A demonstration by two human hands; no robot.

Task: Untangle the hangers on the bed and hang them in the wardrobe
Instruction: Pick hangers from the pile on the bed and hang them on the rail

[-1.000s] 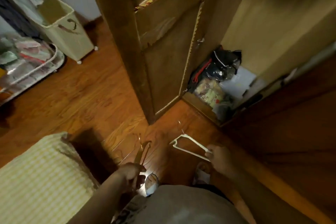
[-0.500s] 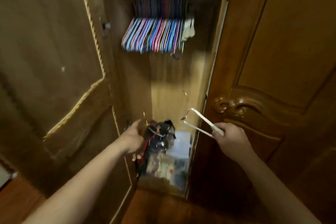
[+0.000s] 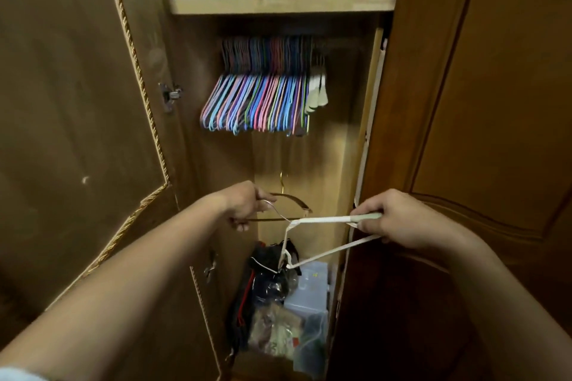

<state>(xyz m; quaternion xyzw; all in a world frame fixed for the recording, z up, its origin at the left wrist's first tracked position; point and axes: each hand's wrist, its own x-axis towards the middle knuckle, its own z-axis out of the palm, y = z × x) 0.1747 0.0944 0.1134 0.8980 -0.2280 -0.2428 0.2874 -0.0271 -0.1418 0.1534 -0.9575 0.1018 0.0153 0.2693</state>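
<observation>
Both hands have risen toward frame centre; the right hand [image 3: 394, 216] has tilted its white hanger [image 3: 322, 237], hook swung toward the left hand [image 3: 244, 205].

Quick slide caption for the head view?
Left hand holds a brown hanger, right hand a white hanger, before the open wardrobe.

No text, label, brand or number can be read anywhere; the print on the packets [image 3: 278, 334] is blurred.
</observation>
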